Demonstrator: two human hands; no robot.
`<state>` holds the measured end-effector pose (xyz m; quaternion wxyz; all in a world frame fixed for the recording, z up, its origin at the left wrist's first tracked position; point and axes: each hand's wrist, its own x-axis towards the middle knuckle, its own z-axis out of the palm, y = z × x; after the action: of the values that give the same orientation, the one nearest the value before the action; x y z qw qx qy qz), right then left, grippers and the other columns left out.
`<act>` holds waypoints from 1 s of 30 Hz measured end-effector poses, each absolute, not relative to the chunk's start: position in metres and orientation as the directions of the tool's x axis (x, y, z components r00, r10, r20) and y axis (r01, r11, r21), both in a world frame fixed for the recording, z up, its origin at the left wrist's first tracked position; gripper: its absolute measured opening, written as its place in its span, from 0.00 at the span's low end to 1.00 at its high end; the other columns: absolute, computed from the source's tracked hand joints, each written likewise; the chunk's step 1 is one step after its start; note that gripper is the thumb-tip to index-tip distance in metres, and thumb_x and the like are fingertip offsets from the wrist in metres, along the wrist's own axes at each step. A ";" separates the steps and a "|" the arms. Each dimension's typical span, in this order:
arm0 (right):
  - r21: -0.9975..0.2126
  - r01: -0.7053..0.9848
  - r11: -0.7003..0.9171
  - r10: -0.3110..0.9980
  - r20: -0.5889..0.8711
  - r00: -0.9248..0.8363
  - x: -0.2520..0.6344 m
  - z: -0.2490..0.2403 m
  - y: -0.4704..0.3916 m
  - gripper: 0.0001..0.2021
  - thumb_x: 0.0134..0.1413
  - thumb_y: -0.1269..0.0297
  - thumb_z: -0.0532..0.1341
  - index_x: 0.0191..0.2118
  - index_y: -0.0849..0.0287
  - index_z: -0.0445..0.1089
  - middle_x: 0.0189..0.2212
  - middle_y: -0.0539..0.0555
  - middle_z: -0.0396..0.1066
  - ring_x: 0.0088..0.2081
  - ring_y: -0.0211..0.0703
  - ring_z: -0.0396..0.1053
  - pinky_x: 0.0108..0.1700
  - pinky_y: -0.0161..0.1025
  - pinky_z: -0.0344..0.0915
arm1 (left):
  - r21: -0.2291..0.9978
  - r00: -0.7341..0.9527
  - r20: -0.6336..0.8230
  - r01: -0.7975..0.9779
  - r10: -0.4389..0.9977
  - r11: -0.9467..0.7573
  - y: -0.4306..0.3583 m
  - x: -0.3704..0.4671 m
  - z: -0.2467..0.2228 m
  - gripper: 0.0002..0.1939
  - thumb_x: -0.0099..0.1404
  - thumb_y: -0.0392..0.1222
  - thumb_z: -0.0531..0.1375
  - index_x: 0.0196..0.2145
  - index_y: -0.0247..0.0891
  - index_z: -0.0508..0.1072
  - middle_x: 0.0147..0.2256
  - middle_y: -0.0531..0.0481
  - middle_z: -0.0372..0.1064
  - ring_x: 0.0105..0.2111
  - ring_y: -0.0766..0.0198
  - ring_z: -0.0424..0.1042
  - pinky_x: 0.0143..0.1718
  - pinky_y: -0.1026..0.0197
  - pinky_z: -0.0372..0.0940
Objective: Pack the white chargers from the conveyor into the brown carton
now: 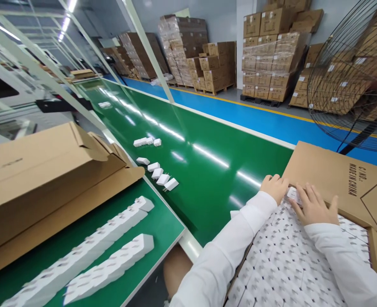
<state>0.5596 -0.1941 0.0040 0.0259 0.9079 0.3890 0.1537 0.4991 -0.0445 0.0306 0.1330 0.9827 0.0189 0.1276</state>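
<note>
- Carton [322, 170] stands open at the right, its far flap printed MADE IN CHINA; inside, packed adapters [287, 256] sit prongs up in close rows.
- One white adapter [292, 194] is at the carton's far left corner, between the two hands, a printed face showing.
- Right hand [318, 204] reaches in over the rows with fingers spread, thumb and forefinger at that adapter — whether its grip pinches the piece or only steadies it, I cannot tell.
- Left hand [274, 187] is bent over the carton's edge just beside the same adapter; its fingertips are partly hidden, so I cannot tell whether that grip is closed on anything.
- Both forearms wear white sleeves [229, 251].
- Green desk [165, 230] at the left bears a longer adapter row [89, 251], a shorter adapter row [111, 268] and a brown box [47, 162] with raised flaps.
- Long green surface [207, 183] beyond carries five loose adapters [157, 173] near the desk — more lie farther along.
- Wire-caged fan [345, 76] stands at the right, with stacked cartons [268, 59] along the wall behind a blue floor strip [239, 113].
</note>
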 end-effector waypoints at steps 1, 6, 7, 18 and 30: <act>0.161 0.684 -0.711 0.700 0.245 0.670 0.559 0.005 -0.193 0.29 0.58 0.47 0.40 0.60 0.56 0.51 0.59 0.62 0.50 0.58 0.56 0.50 0.54 0.69 0.41 | 0.262 0.964 0.253 0.014 0.082 -0.965 -0.046 0.497 0.032 0.10 0.63 0.35 0.49 0.41 0.33 0.66 0.42 0.42 0.67 0.46 0.56 0.59 0.47 0.51 0.56; 0.026 0.632 -0.774 0.628 0.155 0.763 0.570 0.006 -0.193 0.30 0.57 0.45 0.36 0.61 0.53 0.48 0.61 0.60 0.47 0.60 0.53 0.46 0.54 0.71 0.33 | 0.335 0.944 0.274 0.087 0.186 -0.938 -0.033 0.440 0.045 0.13 0.63 0.34 0.48 0.45 0.36 0.65 0.56 0.43 0.55 0.50 0.57 0.58 0.53 0.51 0.52; -0.007 0.624 -0.782 0.616 0.151 0.773 0.575 0.006 -0.195 0.30 0.57 0.45 0.36 0.61 0.52 0.48 0.61 0.59 0.46 0.60 0.53 0.46 0.54 0.71 0.32 | 0.370 0.949 0.242 0.105 0.205 -0.923 -0.028 0.416 0.046 0.16 0.62 0.31 0.47 0.46 0.36 0.64 0.53 0.44 0.59 0.48 0.58 0.60 0.51 0.53 0.55; -0.303 0.880 -0.365 0.872 0.220 0.437 0.535 0.028 -0.158 0.20 0.51 0.48 0.51 0.45 0.52 0.66 0.45 0.58 0.69 0.45 0.55 0.65 0.34 0.48 0.64 | 0.427 0.979 0.038 0.163 0.198 -0.889 -0.044 0.249 -0.015 0.14 0.62 0.32 0.48 0.45 0.38 0.64 0.41 0.41 0.66 0.41 0.56 0.64 0.42 0.53 0.61; -0.444 0.896 0.018 0.967 -0.221 -0.129 0.325 0.038 -0.007 0.13 0.54 0.53 0.49 0.35 0.56 0.63 0.28 0.50 0.66 0.29 0.39 0.64 0.30 0.38 0.58 | 0.872 -0.184 0.147 0.489 0.972 -0.039 -0.019 0.025 0.060 0.19 0.59 0.47 0.57 0.48 0.46 0.61 0.50 0.45 0.61 0.49 0.52 0.63 0.48 0.50 0.60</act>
<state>0.3250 -0.0070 0.0381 -0.0720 0.6558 0.7100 -0.2462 0.0253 -0.0193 0.0604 0.2779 0.5751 0.6349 0.4347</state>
